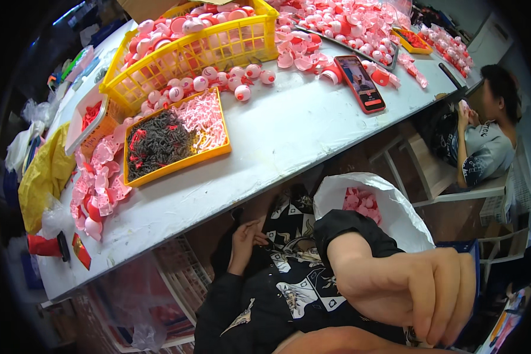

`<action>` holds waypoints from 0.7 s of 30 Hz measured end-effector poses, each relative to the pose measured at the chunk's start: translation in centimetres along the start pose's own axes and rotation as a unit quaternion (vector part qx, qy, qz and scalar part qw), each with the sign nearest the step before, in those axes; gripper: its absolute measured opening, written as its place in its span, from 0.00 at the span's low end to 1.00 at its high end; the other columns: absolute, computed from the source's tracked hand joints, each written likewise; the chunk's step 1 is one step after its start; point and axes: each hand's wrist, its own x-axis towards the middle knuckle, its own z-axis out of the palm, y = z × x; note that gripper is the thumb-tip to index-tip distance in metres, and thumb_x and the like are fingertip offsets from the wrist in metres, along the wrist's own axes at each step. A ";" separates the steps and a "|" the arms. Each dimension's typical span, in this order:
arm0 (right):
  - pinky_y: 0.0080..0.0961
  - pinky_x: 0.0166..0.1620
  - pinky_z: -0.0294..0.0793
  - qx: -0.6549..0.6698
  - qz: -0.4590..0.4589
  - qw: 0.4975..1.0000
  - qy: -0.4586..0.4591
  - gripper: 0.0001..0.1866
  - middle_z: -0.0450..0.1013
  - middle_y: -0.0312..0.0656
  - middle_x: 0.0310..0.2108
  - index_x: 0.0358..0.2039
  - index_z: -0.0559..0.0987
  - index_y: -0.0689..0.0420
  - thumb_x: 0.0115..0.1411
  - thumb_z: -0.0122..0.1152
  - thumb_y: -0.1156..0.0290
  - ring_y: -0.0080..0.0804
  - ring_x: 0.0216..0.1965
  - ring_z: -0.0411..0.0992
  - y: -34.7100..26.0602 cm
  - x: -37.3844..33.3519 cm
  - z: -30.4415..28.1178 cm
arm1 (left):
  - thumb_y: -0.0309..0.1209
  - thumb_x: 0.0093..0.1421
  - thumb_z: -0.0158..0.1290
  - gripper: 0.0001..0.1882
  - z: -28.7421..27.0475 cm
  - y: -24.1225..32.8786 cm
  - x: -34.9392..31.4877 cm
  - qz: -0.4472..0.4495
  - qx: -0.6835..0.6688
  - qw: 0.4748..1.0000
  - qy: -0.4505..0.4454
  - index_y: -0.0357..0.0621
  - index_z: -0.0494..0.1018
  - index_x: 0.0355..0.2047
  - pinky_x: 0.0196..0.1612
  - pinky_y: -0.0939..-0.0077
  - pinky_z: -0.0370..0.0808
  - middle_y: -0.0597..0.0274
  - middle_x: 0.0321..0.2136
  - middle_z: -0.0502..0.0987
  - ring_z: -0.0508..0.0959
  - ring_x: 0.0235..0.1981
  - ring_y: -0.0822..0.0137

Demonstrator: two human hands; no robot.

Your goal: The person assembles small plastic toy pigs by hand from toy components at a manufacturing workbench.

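My right hand (pixel 410 289) is raised close to the camera at the lower right, its fingers bent down and held together; the palm is hidden, so anything in it cannot be seen. My left hand (pixel 245 242) rests on my dark patterned lap just below the table edge, fingers curled, with nothing visible in it. Between the hands, an open white bag (pixel 407 212) holds pink plastic pieces (pixel 363 203). On the white table (pixel 277 135) a yellow tray (pixel 177 164) holds dark small parts (pixel 156 141) and pale pink parts (pixel 203 121).
A yellow basket (pixel 189 56) full of pink-and-white balls stands behind the tray, with loose balls (pixel 236 79) beside it. A phone in a red case (pixel 360 82) lies to the right. Pink half-shells (pixel 97 189) are piled at the left. Another person (pixel 484 147) sits at the far right.
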 end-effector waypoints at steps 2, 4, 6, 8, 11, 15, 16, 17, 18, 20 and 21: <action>0.24 0.32 0.72 0.017 0.012 1.000 0.007 0.15 0.71 0.42 0.23 0.19 0.74 0.62 0.64 0.49 0.76 0.29 0.25 0.70 -0.3 -0.4 -0.1 | 0.32 0.67 0.46 0.16 -0.3 -0.5 -0.4 0.002 0.014 1.000 0.012 0.33 0.68 0.49 0.28 0.79 0.76 0.53 0.25 0.78 0.79 0.23 0.67; 0.19 0.37 0.69 -0.053 0.141 0.986 -0.078 0.13 0.70 0.40 0.30 0.26 0.74 0.61 0.61 0.55 0.65 0.29 0.34 0.67 -1.7 -0.8 -1.4 | 0.32 0.67 0.45 0.16 -0.5 -0.7 -0.4 0.003 0.030 0.999 0.021 0.32 0.68 0.49 0.27 0.79 0.76 0.51 0.26 0.78 0.79 0.22 0.66; 0.22 0.33 0.74 -0.049 0.074 0.996 0.025 0.13 0.70 0.43 0.23 0.20 0.71 0.62 0.63 0.51 0.76 0.31 0.29 0.71 -1.4 -1.9 -1.2 | 0.33 0.67 0.45 0.16 -0.6 -1.0 -0.3 0.014 0.044 0.999 0.008 0.32 0.67 0.50 0.27 0.79 0.76 0.50 0.26 0.78 0.80 0.22 0.65; 0.22 0.32 0.73 -0.054 0.097 0.993 -0.045 0.15 0.68 0.43 0.22 0.21 0.69 0.61 0.65 0.49 0.72 0.33 0.31 0.72 -2.1 -1.3 -2.0 | 0.33 0.67 0.45 0.16 -0.7 -0.8 0.0 0.003 0.041 0.999 0.006 0.32 0.67 0.49 0.26 0.79 0.76 0.50 0.26 0.78 0.80 0.22 0.64; 0.24 0.29 0.71 -0.020 -0.055 0.990 0.125 0.20 0.70 0.45 0.23 0.21 0.70 0.62 0.69 0.42 0.64 0.34 0.29 0.71 0.8 -0.8 0.6 | 0.34 0.67 0.45 0.17 -0.4 -0.6 0.5 -0.010 0.044 0.999 -0.005 0.32 0.67 0.49 0.26 0.79 0.76 0.49 0.25 0.78 0.80 0.22 0.63; 0.16 0.38 0.69 -0.055 0.172 0.982 -0.056 0.09 0.68 0.39 0.33 0.23 0.75 0.61 0.55 0.55 0.69 0.28 0.34 0.68 -1.8 -0.4 -2.2 | 0.34 0.67 0.45 0.17 -0.7 -0.7 0.6 -0.012 0.020 1.000 -0.008 0.31 0.67 0.49 0.25 0.78 0.75 0.48 0.24 0.78 0.80 0.21 0.63; 0.20 0.30 0.69 -0.034 0.147 0.986 -0.067 0.15 0.68 0.37 0.25 0.19 0.73 0.55 0.58 0.57 0.61 0.28 0.29 0.69 -1.1 -1.0 -3.0 | 0.34 0.67 0.45 0.17 -1.0 -1.0 0.5 -0.013 0.019 1.000 -0.005 0.31 0.67 0.49 0.25 0.78 0.75 0.48 0.24 0.78 0.80 0.21 0.63; 0.24 0.22 0.69 -0.013 0.122 0.989 -0.078 0.21 0.69 0.34 0.18 0.14 0.72 0.48 0.62 0.58 0.53 0.29 0.24 0.70 -0.7 -1.9 -3.7 | 0.36 0.67 0.45 0.18 -1.2 -1.2 0.4 -0.015 0.018 1.000 -0.003 0.31 0.67 0.49 0.25 0.78 0.76 0.48 0.24 0.78 0.80 0.21 0.63; 0.23 0.23 0.69 -0.089 0.119 0.989 -0.018 0.25 0.71 0.34 0.23 0.11 0.70 0.47 0.62 0.55 0.50 0.29 0.23 0.69 -0.5 -3.5 -4.4 | 0.37 0.67 0.46 0.19 -1.7 -1.4 0.3 -0.014 0.015 1.000 0.004 0.31 0.67 0.48 0.25 0.78 0.76 0.48 0.24 0.78 0.80 0.21 0.63; 0.24 0.30 0.68 -0.185 0.169 0.957 -0.148 0.18 0.70 0.35 0.26 0.21 0.72 0.54 0.62 0.56 0.56 0.27 0.26 0.66 3.5 -3.4 -12.7 | 0.37 0.67 0.46 0.19 -2.4 -1.7 -0.2 -0.011 0.007 1.000 0.017 0.31 0.68 0.48 0.25 0.79 0.75 0.47 0.24 0.78 0.80 0.20 0.62; 0.23 0.34 0.68 -0.420 0.109 0.895 -0.102 0.14 0.69 0.36 0.25 0.28 0.73 0.58 0.60 0.58 0.60 0.25 0.28 0.66 4.9 -1.6 -14.9 | 0.37 0.67 0.46 0.19 -1.2 -0.9 0.5 -0.015 0.006 1.000 -0.007 0.31 0.68 0.48 0.25 0.79 0.75 0.48 0.24 0.78 0.80 0.20 0.62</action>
